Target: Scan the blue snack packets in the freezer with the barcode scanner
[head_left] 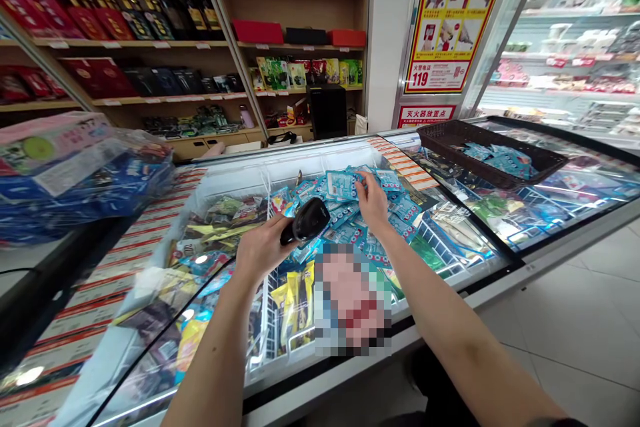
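Note:
My left hand [263,243] is wrapped round the handle of a black handheld barcode scanner [311,219], whose head points right over the open freezer. A black cable [165,337] trails from it toward the lower left. Just right of the scanner, my right hand [373,200] pinches the edge of a light blue ice cream packet [340,185]. Many similar blue packets [350,235] lie in a loose heap beneath both hands. Yellow wrapped ice creams [293,300] stand in the basket compartment nearer to me.
A dark brown plastic basket [445,137] holding blue packets rests on the freezer's right part. Blue and pink plastic-wrapped packs [85,173] sit at the left. Price labels [110,280] line the freezer edge. Shelves with bottles and boxes [150,47] stand behind.

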`<state>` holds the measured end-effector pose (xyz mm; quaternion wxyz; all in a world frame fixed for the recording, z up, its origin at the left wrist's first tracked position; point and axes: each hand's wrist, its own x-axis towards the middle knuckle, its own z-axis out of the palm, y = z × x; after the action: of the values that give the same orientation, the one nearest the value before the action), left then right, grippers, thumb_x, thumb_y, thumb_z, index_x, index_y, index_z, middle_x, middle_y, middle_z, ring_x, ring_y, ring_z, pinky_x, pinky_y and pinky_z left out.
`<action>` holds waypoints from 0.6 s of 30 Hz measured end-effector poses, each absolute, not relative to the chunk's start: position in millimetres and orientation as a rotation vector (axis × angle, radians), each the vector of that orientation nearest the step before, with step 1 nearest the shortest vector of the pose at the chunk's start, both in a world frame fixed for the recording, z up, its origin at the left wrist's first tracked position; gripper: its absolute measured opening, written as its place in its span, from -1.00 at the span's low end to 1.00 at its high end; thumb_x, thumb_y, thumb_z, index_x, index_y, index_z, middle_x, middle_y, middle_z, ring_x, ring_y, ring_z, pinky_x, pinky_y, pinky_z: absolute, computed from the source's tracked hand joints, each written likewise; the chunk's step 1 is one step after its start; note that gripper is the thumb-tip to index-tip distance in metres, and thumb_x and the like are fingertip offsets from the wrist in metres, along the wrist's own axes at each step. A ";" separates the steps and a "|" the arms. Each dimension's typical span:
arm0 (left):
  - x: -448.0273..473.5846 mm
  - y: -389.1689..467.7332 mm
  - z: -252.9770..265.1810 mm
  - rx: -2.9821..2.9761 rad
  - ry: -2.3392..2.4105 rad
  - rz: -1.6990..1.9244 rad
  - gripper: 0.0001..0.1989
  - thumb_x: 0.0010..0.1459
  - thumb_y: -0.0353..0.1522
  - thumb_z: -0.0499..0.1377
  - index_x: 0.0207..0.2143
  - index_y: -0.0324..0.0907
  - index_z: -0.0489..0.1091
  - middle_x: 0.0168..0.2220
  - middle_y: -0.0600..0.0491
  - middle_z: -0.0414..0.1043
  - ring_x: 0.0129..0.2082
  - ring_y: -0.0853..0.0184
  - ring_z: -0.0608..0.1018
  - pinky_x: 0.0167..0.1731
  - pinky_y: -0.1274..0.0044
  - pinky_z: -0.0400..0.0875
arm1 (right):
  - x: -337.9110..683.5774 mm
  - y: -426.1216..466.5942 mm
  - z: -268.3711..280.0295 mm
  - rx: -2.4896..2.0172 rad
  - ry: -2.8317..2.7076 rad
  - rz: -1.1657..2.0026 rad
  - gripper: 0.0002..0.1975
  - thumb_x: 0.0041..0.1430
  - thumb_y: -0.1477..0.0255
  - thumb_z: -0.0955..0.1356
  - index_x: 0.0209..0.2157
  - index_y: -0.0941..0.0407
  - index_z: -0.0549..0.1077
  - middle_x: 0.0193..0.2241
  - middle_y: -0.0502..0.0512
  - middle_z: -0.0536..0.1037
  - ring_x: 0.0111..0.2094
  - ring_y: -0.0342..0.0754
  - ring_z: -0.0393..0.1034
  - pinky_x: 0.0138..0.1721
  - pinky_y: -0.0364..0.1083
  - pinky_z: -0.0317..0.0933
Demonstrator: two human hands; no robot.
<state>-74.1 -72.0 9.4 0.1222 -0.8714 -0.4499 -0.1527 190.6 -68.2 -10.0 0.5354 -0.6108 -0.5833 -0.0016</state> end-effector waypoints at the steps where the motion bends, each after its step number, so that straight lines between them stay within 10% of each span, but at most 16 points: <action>1: -74.8 -73.1 9.8 -2.552 -1.303 -0.440 -0.65 0.08 -0.14 0.05 -0.11 -0.07 0.33 -0.18 0.09 0.45 -0.28 0.27 0.51 -0.47 0.53 0.21 | 192.5 -69.0 -8.8 -1.453 -1.373 -0.028 -0.65 0.29 0.28 0.08 0.01 0.07 0.27 -0.27 0.09 0.47 -0.34 -0.06 0.36 -0.30 -0.10 0.19; 18: -78.0 -79.7 14.1 -2.583 -1.245 -0.479 -0.69 0.07 -0.18 0.07 -0.14 -0.09 0.33 -0.19 0.07 0.45 -0.31 0.28 0.51 -0.49 0.53 0.19 | 193.3 -62.1 -17.2 -1.367 -1.302 0.021 -0.67 0.26 0.25 0.12 -0.07 0.13 0.27 -0.30 0.14 0.45 -0.36 -0.05 0.35 -0.30 -0.06 0.21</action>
<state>-78.0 -79.7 14.1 0.1169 -0.8823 -0.4254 -0.1638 193.3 -62.1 -17.2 0.5866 -0.5865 -0.5584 0.0088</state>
